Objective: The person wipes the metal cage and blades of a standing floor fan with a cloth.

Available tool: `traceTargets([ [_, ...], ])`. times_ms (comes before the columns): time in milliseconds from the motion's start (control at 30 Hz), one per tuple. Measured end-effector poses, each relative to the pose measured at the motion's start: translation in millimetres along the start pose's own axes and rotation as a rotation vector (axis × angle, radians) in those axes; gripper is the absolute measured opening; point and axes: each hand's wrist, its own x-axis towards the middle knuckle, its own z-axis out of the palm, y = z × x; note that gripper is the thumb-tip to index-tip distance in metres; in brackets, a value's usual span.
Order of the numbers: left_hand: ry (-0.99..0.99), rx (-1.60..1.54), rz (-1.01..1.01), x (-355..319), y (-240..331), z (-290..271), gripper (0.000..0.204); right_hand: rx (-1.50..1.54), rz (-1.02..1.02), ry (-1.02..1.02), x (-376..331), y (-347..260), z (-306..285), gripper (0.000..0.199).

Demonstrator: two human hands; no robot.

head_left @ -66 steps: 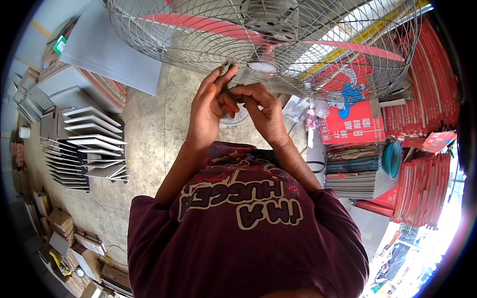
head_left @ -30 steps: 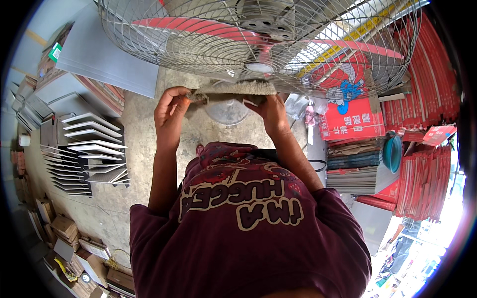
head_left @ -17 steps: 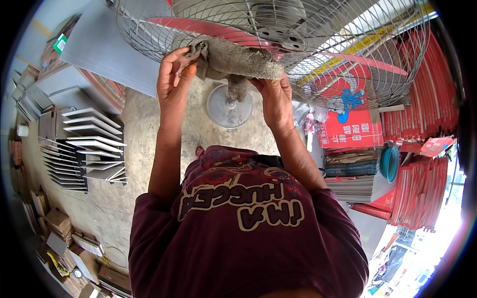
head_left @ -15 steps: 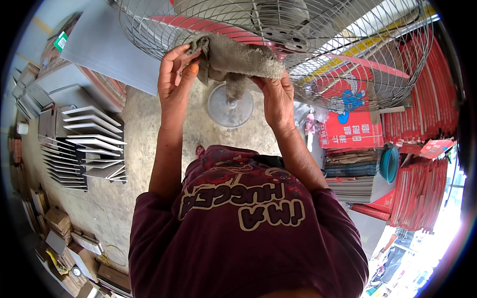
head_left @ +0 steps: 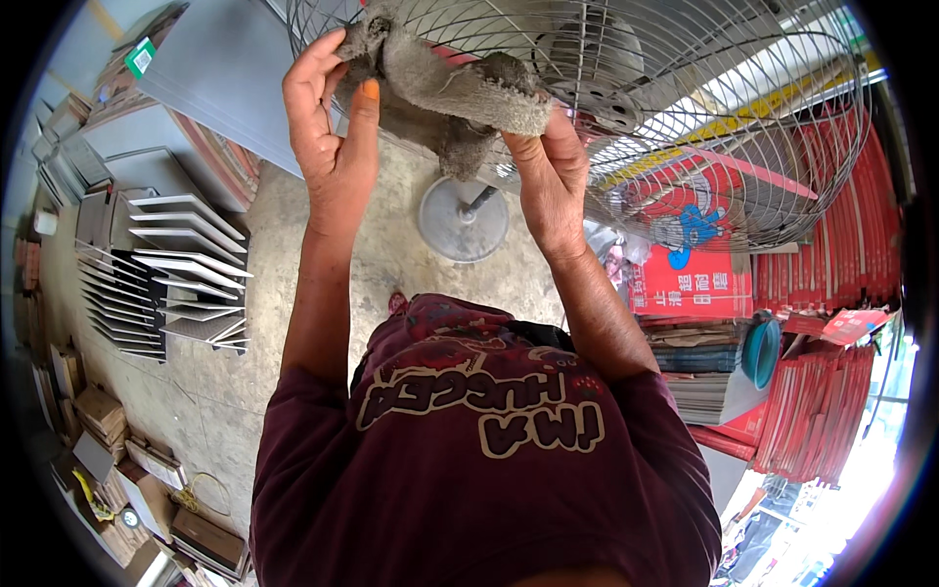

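Note:
A dirty grey rag [head_left: 445, 83] is stretched between my two hands, close in front of the wire guard of a large fan [head_left: 675, 117]. My left hand [head_left: 333, 127] has the rag's bunched left end between its thumb and bent fingers. At the other end, my right hand [head_left: 550, 176] pinches the rag, thumb on the near side. A loose fold hangs down in the middle. Behind the guard, pinkish-red blades show in part. The fan's round grey base [head_left: 463, 220] stands on the floor below, partly hidden by the rag's hanging fold.
On the left stands a rack of tile samples [head_left: 196, 269]. A large grey panel [head_left: 220, 83] leans at the upper left. Stacked red cartons [head_left: 827, 215] and a teal round container [head_left: 761, 354] are at the right. Cardboard boxes [head_left: 103, 416] lie at the lower left.
Both hands have moved up in the picture with the rag, and the left one also to the left. The rag's middle has twisted and sags more. The fan sits slightly further right in view.

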Motion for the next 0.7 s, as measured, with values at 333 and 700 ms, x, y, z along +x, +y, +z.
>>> traceTargets([
  [333, 0.156, -0.049, -0.044, 21, 9, -20, 0.044, -0.143, -0.064, -0.138, 24, -10, 39, 0.035],
  [700, 0.244, -0.046, -0.247, -23, -81, -32, 0.069, -0.443, 0.005, -0.169, 11, 78, 60, 0.028],
])
